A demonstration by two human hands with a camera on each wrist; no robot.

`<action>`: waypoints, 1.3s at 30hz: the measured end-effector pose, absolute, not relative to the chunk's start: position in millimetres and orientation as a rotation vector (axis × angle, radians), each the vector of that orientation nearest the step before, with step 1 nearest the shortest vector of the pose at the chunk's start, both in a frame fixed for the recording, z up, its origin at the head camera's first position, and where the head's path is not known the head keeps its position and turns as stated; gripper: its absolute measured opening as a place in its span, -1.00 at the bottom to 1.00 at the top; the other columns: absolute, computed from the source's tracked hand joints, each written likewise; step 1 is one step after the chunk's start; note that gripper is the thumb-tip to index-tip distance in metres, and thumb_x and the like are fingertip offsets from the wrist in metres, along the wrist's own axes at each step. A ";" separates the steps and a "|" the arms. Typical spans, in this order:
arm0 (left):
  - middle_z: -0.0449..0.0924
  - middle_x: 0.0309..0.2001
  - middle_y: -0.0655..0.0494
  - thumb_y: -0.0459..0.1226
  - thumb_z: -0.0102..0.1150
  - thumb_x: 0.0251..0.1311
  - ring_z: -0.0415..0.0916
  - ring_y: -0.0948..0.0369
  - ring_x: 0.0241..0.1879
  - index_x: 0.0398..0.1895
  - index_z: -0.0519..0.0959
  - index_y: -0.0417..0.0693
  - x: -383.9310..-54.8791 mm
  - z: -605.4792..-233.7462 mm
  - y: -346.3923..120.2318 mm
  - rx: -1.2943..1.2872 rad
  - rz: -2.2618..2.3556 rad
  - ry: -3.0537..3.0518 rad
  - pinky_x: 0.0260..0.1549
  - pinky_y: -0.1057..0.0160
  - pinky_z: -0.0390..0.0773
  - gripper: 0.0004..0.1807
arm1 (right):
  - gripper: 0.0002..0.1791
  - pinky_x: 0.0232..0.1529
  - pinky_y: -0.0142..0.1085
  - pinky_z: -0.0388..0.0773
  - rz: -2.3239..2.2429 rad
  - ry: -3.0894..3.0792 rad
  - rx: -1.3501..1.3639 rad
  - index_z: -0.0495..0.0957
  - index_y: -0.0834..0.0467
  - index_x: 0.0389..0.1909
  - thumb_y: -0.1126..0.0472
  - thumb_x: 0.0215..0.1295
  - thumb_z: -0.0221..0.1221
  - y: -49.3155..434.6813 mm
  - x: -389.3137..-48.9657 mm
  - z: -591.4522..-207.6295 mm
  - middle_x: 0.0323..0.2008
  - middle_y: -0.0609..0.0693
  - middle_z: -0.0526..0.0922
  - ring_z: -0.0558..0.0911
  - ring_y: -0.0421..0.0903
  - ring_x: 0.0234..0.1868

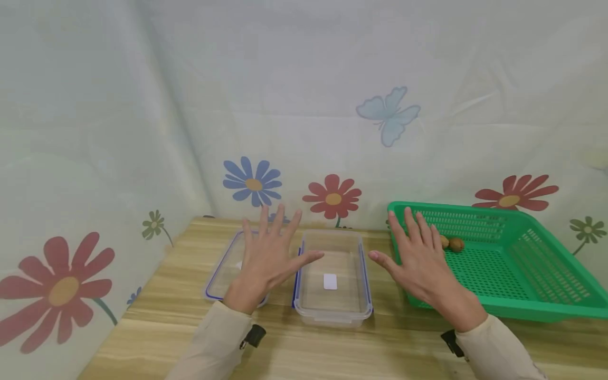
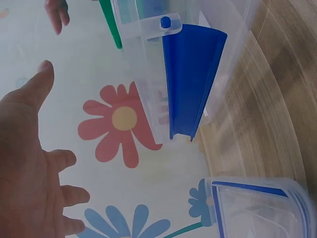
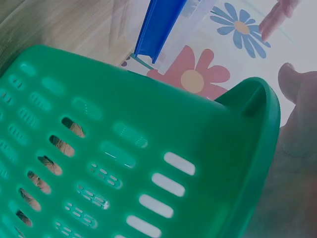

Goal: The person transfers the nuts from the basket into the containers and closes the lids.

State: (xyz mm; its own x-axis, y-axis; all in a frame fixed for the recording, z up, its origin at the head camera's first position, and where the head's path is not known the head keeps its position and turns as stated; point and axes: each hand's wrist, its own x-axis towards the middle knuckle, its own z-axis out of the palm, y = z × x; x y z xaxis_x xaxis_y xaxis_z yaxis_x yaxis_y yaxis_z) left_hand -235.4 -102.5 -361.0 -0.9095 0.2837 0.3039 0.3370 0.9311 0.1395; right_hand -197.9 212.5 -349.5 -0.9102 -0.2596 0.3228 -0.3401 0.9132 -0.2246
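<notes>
My left hand is held palm down above a clear lid with a blue seal, its fingers spread and holding nothing. Between my hands stands a clear plastic container with blue side clips and a small white label inside it. Over the left rim of a green basket hovers my right hand, fingers straight and apart, also without anything in it. Two brown round things, perhaps walnuts, lie in the basket's far left corner, partly hidden by that hand.
A wood-grain table carries the lid, container and basket. Behind it hangs a pale curtain printed with flowers and a butterfly. The basket's slotted wall rises close to my right wrist.
</notes>
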 end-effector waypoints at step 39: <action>0.24 0.59 -0.20 0.10 0.43 0.28 0.16 -0.22 0.56 0.64 0.28 -0.07 -242.6 -379.5 -103.7 -0.358 -1.162 -2.757 0.46 -0.32 0.23 -0.04 | -0.20 0.37 0.47 0.21 0.858 -2.795 0.654 0.18 0.13 0.67 0.01 0.56 0.27 297.1 -214.7 -256.3 0.61 0.24 0.18 0.17 0.38 0.56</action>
